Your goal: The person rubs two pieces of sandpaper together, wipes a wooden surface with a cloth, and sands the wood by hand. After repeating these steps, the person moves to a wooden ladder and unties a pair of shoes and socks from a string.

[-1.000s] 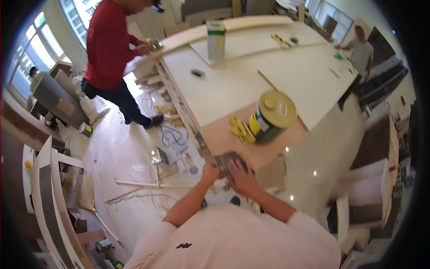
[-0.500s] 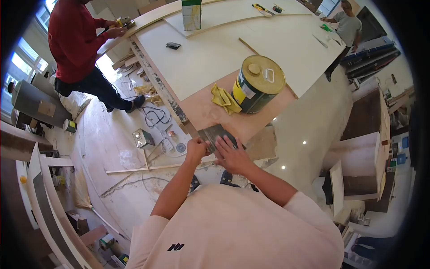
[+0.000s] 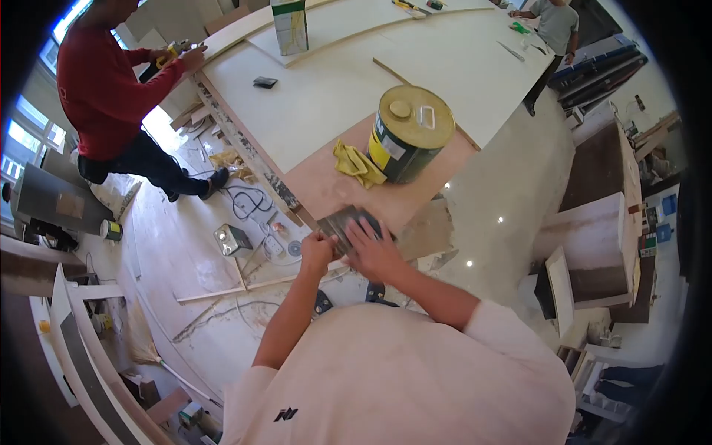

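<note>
Just off the near end of the table, a thin, dark, flat rectangular piece [image 3: 336, 219] is between my hands. My left hand [image 3: 317, 252] pinches its near left edge, with the fingers closed and the thumb on top. My right hand [image 3: 371, 248] lies over the piece, palm down and fingers stretched out, slightly smeared by motion. Beyond them on the brown board stands a large round tin [image 3: 408, 141] with a green and yellow label. A crumpled yellow cloth [image 3: 357, 165] touches the tin's left side.
White sheets [image 3: 311, 96] cover the table, with a rectangular can [image 3: 290, 28] and a small black item [image 3: 265, 82] on top. A person in red [image 3: 111, 81] holds a tool at the left edge; another person [image 3: 555, 30] stands far right. Cords [image 3: 248, 204] and a metal can [image 3: 231, 239] lie below.
The view has shifted, so the table and tin appear further left. My right hand has moved slightly over the dark piece; my left keeps its grip. The person in red has raised the tool.
</note>
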A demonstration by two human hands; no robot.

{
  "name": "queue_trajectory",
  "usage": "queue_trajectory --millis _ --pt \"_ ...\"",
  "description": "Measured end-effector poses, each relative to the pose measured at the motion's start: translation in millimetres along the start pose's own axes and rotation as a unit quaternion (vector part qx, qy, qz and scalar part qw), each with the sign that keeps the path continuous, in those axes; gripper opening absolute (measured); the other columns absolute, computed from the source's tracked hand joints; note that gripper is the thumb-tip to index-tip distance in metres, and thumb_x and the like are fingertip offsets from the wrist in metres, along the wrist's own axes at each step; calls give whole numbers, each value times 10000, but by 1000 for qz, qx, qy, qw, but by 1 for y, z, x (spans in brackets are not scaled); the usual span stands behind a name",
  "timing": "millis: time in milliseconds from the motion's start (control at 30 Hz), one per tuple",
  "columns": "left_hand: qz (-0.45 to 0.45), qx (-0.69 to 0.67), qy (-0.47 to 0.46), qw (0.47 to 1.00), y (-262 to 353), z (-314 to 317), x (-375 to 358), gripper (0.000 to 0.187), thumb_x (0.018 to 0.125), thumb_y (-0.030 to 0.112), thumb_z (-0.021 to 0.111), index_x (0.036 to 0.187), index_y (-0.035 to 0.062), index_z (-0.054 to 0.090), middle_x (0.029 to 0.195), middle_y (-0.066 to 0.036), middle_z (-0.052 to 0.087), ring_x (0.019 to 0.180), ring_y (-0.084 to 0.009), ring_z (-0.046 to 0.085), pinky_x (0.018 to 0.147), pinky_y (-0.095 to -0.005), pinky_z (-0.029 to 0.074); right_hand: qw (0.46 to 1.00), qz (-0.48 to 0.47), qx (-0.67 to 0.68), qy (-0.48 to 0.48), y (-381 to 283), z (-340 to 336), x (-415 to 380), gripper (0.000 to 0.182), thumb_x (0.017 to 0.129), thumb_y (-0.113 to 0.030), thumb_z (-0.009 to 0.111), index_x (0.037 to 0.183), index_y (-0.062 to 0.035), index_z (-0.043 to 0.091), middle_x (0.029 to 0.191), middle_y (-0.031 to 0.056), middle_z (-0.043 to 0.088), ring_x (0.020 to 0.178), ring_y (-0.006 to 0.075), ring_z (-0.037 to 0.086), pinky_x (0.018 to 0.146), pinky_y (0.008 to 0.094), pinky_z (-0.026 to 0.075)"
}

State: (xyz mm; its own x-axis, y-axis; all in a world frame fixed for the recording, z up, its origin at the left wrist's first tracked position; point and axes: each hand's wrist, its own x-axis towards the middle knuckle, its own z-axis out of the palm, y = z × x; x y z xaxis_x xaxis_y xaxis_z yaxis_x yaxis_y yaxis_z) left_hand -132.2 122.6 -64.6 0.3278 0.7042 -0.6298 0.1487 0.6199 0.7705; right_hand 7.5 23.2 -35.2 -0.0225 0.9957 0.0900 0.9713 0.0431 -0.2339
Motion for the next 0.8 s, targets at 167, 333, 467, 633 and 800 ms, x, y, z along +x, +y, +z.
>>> queue_trajectory --millis 167,333,467,633,800 --pt "0 -11 -6 1000 -5 -1 6 167 867 56 666 817 2 516 700 -79 561 578 -193 595 553 -346 594 999 30 -3 21 14 0 22 744 916 -581 463 1393 -10 459 1515 142 376 1403 359 322 1092 653 192" --pt "3 10 7 1000 11 7 1 168 875 54 662 829 -3 511 707 -85 571 572 -186 594 545 -351 592 998 46 -39 -12 9 -3 -19 726 932 -588 427 1392 -28 470 1517 121 379 1414 351 305 1083 671 189" --pt "3 19 15 1000 2 5 -3 170 879 57 658 820 -6 512 704 -88 566 568 -185 590 536 -355 588 998 49 -36 30 20 1 23 715 917 -573 471 1387 -34 480 1526 115 370 1421 355 295 1064 700 176" --pt "29 27 18 999 10 10 -1 164 887 65 648 828 -15 517 701 -84 560 571 -184 590 542 -358 593 996 65 -61 -16 13 -13 -13 719 925 -566 464 1414 -40 445 1535 97 358 1430 351 280 1050 723 160" --pt "12 32 17 999 4 6 -6 202 895 105 659 814 -15 518 697 -89 559 571 -176 591 556 -362 606 996 61 -57 34 21 6 29 751 896 -579 499 1415 -39 440 1544 94 340 1436 350 268 1016 744 184"
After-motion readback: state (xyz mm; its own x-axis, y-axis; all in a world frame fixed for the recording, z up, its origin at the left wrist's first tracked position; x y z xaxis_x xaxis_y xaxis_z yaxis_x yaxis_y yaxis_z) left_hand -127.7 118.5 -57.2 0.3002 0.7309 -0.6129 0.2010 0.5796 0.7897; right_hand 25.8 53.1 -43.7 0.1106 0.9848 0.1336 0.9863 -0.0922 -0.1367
